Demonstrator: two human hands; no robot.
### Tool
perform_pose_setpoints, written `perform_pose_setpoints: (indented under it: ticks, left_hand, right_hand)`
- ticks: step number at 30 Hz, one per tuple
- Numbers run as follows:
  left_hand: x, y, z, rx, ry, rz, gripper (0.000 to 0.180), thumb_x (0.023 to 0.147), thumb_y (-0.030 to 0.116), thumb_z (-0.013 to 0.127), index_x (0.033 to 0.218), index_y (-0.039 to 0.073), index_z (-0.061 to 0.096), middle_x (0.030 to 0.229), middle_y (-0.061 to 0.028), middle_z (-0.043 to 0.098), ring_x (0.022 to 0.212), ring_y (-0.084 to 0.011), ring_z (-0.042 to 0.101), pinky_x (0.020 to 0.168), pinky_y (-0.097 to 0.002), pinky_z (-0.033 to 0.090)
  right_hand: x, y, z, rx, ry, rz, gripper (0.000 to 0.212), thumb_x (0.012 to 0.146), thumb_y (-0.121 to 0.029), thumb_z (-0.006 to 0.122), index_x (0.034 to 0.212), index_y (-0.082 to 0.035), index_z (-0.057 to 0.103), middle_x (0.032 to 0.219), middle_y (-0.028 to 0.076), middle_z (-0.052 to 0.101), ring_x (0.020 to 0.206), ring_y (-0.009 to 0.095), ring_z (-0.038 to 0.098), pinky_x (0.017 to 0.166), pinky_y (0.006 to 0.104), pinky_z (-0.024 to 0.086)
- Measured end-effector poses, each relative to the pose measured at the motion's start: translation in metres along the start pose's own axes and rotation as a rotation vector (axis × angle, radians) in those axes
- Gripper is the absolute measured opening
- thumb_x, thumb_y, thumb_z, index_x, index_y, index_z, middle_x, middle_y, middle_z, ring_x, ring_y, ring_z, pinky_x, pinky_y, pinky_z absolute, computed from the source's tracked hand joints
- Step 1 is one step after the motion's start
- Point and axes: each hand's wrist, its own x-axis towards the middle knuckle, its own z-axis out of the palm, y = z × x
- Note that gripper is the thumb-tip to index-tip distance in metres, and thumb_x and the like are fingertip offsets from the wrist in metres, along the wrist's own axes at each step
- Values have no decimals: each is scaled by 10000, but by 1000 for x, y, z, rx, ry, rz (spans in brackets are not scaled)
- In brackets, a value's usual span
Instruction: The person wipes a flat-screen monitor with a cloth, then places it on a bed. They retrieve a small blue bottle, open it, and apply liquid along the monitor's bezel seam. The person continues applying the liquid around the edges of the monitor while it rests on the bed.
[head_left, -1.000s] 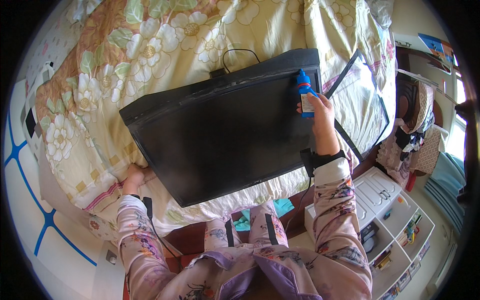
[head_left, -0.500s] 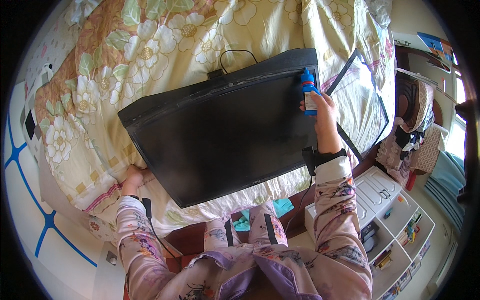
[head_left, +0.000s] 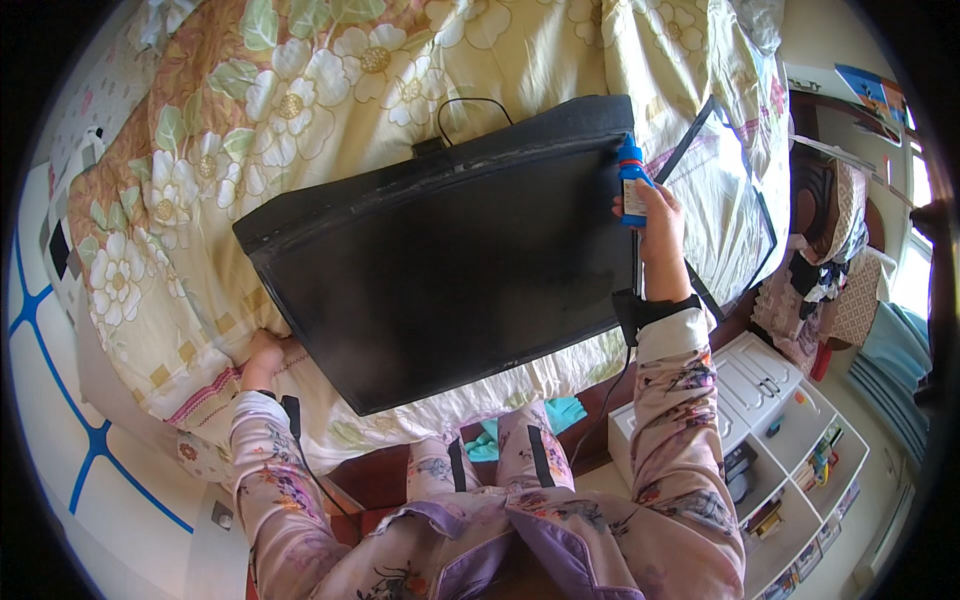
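Note:
My right hand (head_left: 664,220) is closed around a small blue squeeze bottle (head_left: 634,202) with a red collar, a pale label and a narrow blue nozzle. The nozzle points away from me, near the far right corner of a black flat-screen monitor (head_left: 450,270). Whether the tip touches the frame there cannot be made out. The monitor lies screen up on the bed, its thick black edge on the far side. My left hand (head_left: 265,355) rests on the bedspread beside the monitor's left edge, its fingers mostly hidden.
A flowered bedspread (head_left: 290,110) lies under the monitor. Right of it sits a thin black frame (head_left: 690,140) around a clear sheet. A black cable (head_left: 475,100) loops behind the monitor. Beyond the bed's right side stand a white cabinet (head_left: 745,390) and a chair piled with clothes (head_left: 825,265).
My right hand and the bottle have shifted slightly right, toward the monitor's right edge. My left hand and the monitor stay nearly where they were.

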Motion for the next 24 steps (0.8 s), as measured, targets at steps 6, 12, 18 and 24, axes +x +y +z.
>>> perform_pose_setpoints:
  ticks: [6,12,18,24]
  left_hand:
    - [-12,17,-12,13,-6,-42,569,621,296,806,973,-100,599,977,-234,651,902,-275,632,756,-368,493]
    - [0,-3,4,-39,58,-43,563,623,289,819,954,-106,591,963,-224,655,870,-266,635,751,-375,492]
    - [-10,-40,46,-196,605,267,385,748,277,742,814,-80,612,857,-223,652,727,-285,626,661,-397,479]
    - [-119,-79,104,-161,775,-124,301,751,198,681,632,-62,588,628,-193,605,628,-341,598,604,-426,450]
  right_hand:
    - [-13,5,-42,225,-120,-114,307,865,-222,566,1045,26,557,806,135,643,715,215,643,665,303,524]
    - [-26,20,-91,258,-166,-194,332,852,-239,581,1054,25,571,842,135,649,730,220,652,680,325,537]
    - [-36,26,-133,207,-233,-207,347,855,-256,572,1065,20,565,817,131,651,692,214,645,657,306,524]
    - [-30,27,-157,202,-279,-137,309,852,-244,584,1029,9,573,812,128,651,687,207,647,644,305,530]
